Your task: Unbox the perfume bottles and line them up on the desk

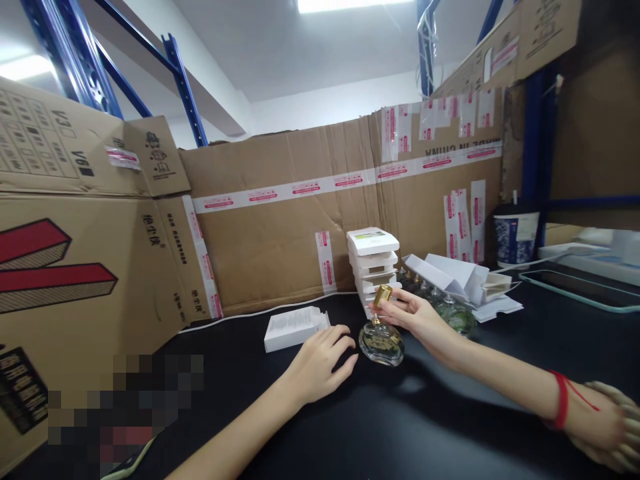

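A rounded glass perfume bottle [381,345] stands on the black tabletop, with a gold neck. My right hand [407,312] pinches a gold perfume cap [383,295], which is tilted slightly over the neck; whether it is seated there I cannot tell. To the left of the bottle, my left hand [323,360] rests with its fingers bent and apart, holding nothing. Just behind that hand lies a white box [295,328] with printed text. Several more glass perfume bottles [456,316] stand beyond my right hand, partly hidden by it and by white folded card [444,275].
White boxes [373,241] are stacked behind the bottle. Cardboard walls [280,247] close off the back and left. A patterned cup [515,233] and a phone-like flat device [583,290] are at the right. A thin white cable runs along the back.
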The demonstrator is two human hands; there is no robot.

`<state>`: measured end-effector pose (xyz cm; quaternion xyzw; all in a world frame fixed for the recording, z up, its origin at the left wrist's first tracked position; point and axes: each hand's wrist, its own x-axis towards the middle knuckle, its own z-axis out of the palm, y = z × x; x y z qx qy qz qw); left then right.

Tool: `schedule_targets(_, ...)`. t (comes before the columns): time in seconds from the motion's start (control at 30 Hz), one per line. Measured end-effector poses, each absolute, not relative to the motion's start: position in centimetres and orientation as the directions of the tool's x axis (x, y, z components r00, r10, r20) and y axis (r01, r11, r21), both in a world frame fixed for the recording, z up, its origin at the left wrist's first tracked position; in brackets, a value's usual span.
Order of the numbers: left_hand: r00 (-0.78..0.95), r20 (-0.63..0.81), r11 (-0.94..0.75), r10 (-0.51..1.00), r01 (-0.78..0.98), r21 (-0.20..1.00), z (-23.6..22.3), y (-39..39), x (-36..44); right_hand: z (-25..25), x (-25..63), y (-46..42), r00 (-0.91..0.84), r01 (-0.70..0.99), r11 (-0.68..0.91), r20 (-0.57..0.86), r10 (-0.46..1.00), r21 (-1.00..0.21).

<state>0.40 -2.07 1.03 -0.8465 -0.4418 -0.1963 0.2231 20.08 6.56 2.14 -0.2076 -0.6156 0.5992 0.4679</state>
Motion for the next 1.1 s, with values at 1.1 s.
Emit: schedule_targets(1.1, 0.535, 0.520, -0.508, 0.666, 0.836, -0.209, 0.8, -1.9, 0.1, 1.1, 20.1, 7.8, -0.399, 0.116, -0.013, -0.059, 0.915, -0.993)
